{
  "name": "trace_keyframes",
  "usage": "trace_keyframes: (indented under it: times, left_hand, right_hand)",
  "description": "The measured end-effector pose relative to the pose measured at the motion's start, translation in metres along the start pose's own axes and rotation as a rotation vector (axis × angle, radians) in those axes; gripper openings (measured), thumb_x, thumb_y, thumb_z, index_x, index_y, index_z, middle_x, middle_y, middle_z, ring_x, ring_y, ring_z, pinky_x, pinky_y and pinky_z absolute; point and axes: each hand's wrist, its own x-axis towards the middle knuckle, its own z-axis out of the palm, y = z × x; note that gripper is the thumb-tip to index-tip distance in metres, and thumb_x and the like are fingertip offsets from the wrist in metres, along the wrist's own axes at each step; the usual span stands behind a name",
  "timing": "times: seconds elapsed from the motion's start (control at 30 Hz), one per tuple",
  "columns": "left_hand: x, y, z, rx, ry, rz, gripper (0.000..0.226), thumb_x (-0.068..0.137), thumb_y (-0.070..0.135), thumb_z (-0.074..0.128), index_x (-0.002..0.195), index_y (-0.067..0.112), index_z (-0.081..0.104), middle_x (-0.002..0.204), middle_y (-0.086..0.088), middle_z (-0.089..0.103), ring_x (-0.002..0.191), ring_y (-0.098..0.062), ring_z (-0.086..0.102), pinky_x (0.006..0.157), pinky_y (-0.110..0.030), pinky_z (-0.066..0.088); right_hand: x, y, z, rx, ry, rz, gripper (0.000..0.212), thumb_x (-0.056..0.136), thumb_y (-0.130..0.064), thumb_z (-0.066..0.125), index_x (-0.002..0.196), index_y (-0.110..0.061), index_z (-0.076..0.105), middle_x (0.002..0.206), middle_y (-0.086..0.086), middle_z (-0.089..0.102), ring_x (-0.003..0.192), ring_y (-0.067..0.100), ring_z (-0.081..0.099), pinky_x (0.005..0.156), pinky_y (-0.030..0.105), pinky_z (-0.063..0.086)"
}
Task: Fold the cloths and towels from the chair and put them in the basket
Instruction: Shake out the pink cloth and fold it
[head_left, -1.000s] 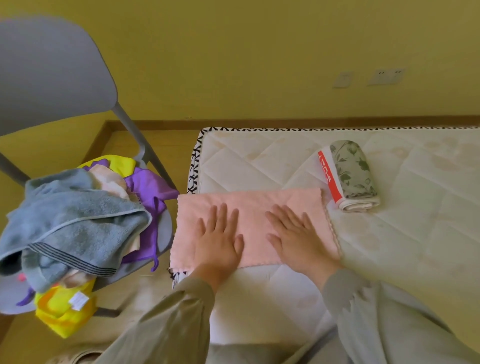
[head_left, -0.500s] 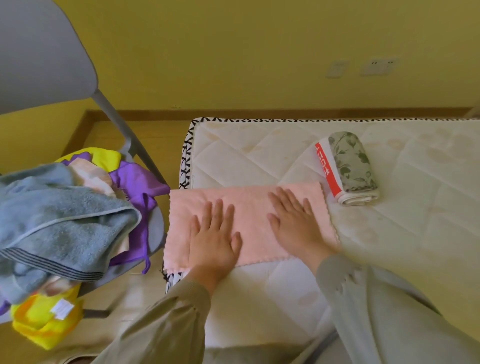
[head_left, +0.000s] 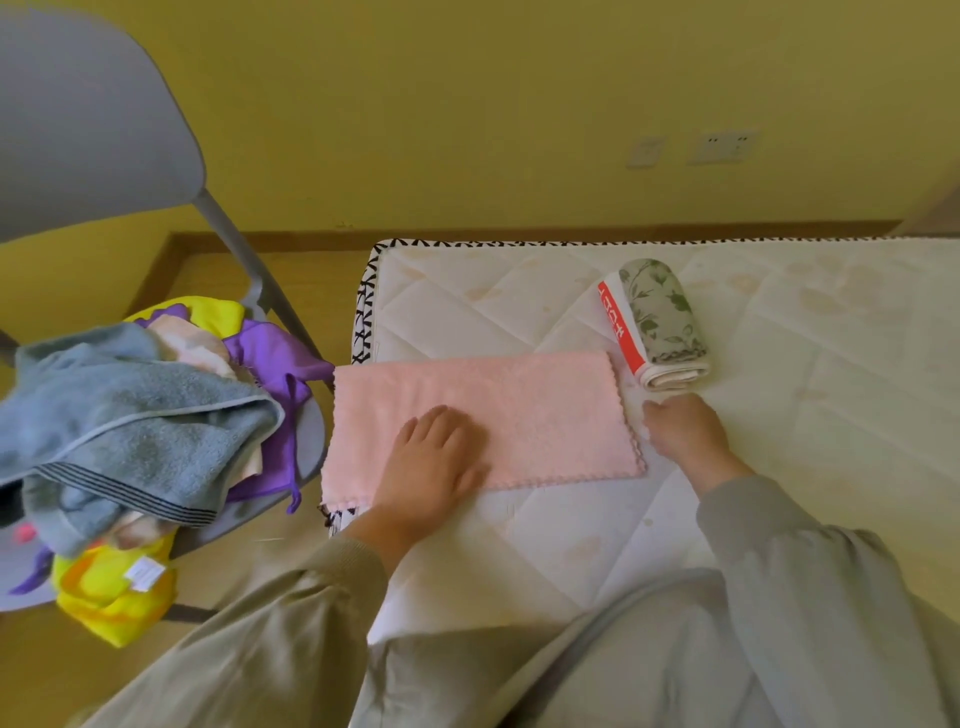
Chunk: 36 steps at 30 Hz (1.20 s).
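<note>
A pink cloth (head_left: 519, 410), folded into a long strip, lies on the near left part of the white mattress (head_left: 779, 415). My left hand (head_left: 436, 462) presses flat on its near left part, fingers straight. At the strip's right edge is my right hand (head_left: 680, 436), its fingers curled onto that edge and the fingertips hidden. On the grey chair (head_left: 104, 130) to the left sits a pile: a grey-blue towel (head_left: 130, 415) on top, with a purple cloth (head_left: 275, 374) and a yellow cloth (head_left: 109, 597) beneath it. The basket is out of view.
A rolled floral cloth (head_left: 657, 317) with a red-and-white band lies on the mattress just beyond my right hand. The mattress's patterned edge (head_left: 363, 312) borders the gap to the chair. A yellow wall with sockets (head_left: 722, 145) stands behind.
My right hand slid off the top of the pink cloth to its right edge and curled its fingers there. The left hand stayed flat on the cloth.
</note>
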Motion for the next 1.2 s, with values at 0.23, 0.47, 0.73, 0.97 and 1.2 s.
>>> trace_keyframes:
  times: [0.23,0.47,0.73,0.97,1.2]
  left_hand:
    - [-0.011,0.01,-0.008,-0.06,-0.074,0.0,0.035,0.082,0.028,0.064,0.112,0.011,0.064,0.11,-0.004,0.061,0.105,-0.026,0.052,0.086,-0.036,0.044]
    - [-0.017,0.005,-0.013,-0.1,-0.027,0.027,0.021,0.089,0.021,0.06,0.103,0.009,0.069,0.109,-0.005,0.064,0.105,-0.024,0.055,0.081,-0.035,0.049]
    - [-0.017,0.01,-0.026,0.008,-0.014,0.162,0.015,0.063,0.0,0.075,0.072,0.01,0.068,0.071,-0.004,0.061,0.063,-0.025,0.056,0.044,-0.03,0.047]
    - [-0.02,0.017,-0.028,0.123,-0.019,0.183,0.028,0.048,0.001,0.087,0.061,0.012,0.065,0.058,-0.001,0.053,0.048,-0.019,0.051,0.032,-0.021,0.036]
    - [-0.026,0.014,-0.02,0.063,-0.063,0.182,0.018,0.061,-0.001,0.08,0.071,0.009,0.07,0.063,-0.003,0.056,0.051,-0.02,0.053,0.037,-0.023,0.041]
  right_hand:
    - [-0.004,0.006,0.008,0.037,-0.21,0.031,0.038,0.086,-0.033,0.063,0.061,-0.005,0.055,0.058,0.008,0.059,0.052,0.023,0.057,0.047,0.022,0.035]
    - [-0.01,0.009,0.01,-0.012,-0.246,0.021,0.035,0.077,-0.025,0.075,0.058,-0.004,0.055,0.047,0.006,0.055,0.042,0.02,0.049,0.048,0.023,0.039]
    - [-0.007,0.0,0.004,-0.098,-0.151,-0.026,0.03,0.083,-0.018,0.063,0.058,-0.008,0.049,0.055,0.005,0.052,0.049,0.016,0.047,0.045,0.024,0.031]
    - [-0.01,0.007,0.006,-0.09,-0.042,-0.074,0.03,0.086,-0.014,0.059,0.06,-0.01,0.044,0.058,0.003,0.046,0.054,0.019,0.044,0.048,0.026,0.029]
    - [-0.018,0.003,0.016,-0.217,-0.228,0.012,0.022,0.088,-0.008,0.048,0.067,-0.009,0.043,0.068,0.006,0.049,0.066,0.022,0.051,0.063,0.026,0.04]
